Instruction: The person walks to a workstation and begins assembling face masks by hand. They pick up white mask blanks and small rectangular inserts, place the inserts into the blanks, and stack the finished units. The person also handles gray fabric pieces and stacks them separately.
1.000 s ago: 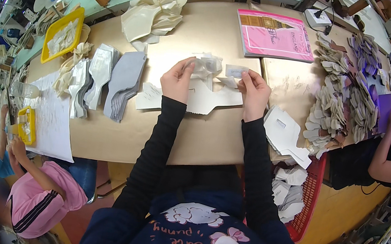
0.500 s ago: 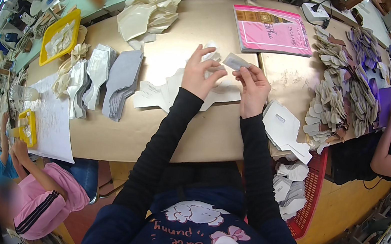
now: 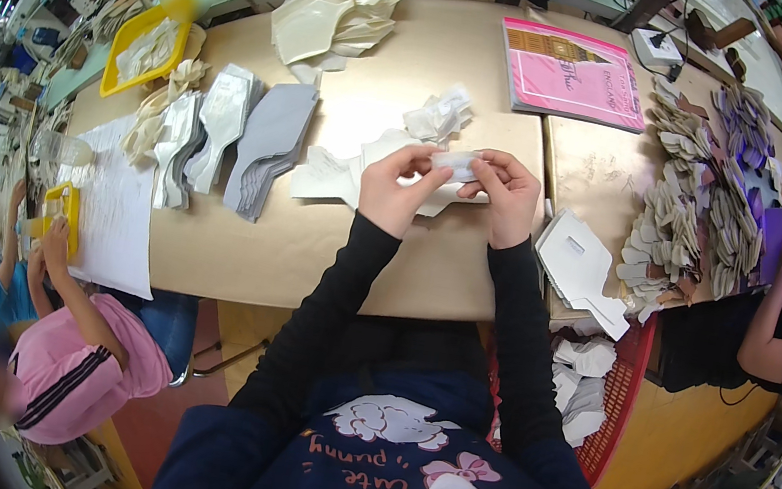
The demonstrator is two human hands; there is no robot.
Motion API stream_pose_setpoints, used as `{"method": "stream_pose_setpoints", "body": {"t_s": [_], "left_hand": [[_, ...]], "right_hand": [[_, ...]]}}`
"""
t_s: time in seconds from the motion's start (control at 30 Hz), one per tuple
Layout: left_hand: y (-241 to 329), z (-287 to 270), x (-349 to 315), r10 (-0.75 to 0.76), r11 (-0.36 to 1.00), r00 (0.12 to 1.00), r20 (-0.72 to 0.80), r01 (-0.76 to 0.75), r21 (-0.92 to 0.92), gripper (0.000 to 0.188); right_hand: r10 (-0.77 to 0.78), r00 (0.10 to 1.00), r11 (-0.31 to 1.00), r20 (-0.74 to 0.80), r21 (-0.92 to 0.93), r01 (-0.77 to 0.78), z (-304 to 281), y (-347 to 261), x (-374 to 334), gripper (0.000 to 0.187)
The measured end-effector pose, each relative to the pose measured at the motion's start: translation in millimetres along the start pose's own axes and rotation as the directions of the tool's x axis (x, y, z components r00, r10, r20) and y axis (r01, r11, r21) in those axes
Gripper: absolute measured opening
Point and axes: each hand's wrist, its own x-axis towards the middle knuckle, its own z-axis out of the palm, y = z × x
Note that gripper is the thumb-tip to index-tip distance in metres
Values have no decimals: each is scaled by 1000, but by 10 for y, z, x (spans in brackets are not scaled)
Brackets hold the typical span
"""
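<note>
Thumbs and fingers of two hands, the left hand (image 3: 401, 190) and the right hand (image 3: 507, 196), pinch one small whitish strip (image 3: 454, 163) above the middle of a tan tabletop (image 3: 326, 270), over at least one white cut-out (image 3: 328, 176). Just beyond lies one crumpled translucent pile (image 3: 439, 115), with one grey stack (image 3: 269, 145) and two white stacks (image 3: 221, 128) toward the tabletop's left edge. One pink book (image 3: 572, 79) lies near the far edge, while one red basket (image 3: 618, 400) stands below the near edge, at right.
</note>
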Motion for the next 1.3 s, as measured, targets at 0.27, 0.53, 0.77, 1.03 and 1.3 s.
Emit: {"method": "stream_pose_setpoints", "body": {"t_s": [0.27,0.53,0.77,1.03,1.3], "left_hand": [[-348,-163,-657,-321,724,947,0,245,-644,14],[-330,-106,-958,-243,737,965,94,247,-629,21],[-270,-261,-953,-201,739,970,139,243,-629,16],[-263,-104,-1051,-351,753,934,72,327,-572,16],[-217,-28,-1081,82,996,996,-37,-81,42,16]], "right_hand": [[23,987,978,159,-207,11,297,33,-602,18],[-20,954,909,298,-392,141,371,-235,-834,32],[210,950,970,231,-174,-172,225,-437,-940,31],[303,940,937,157,-226,-265,50,-295,-1119,15],[250,966,928,71,-301,-218,56,-202,-1208,12]]}}
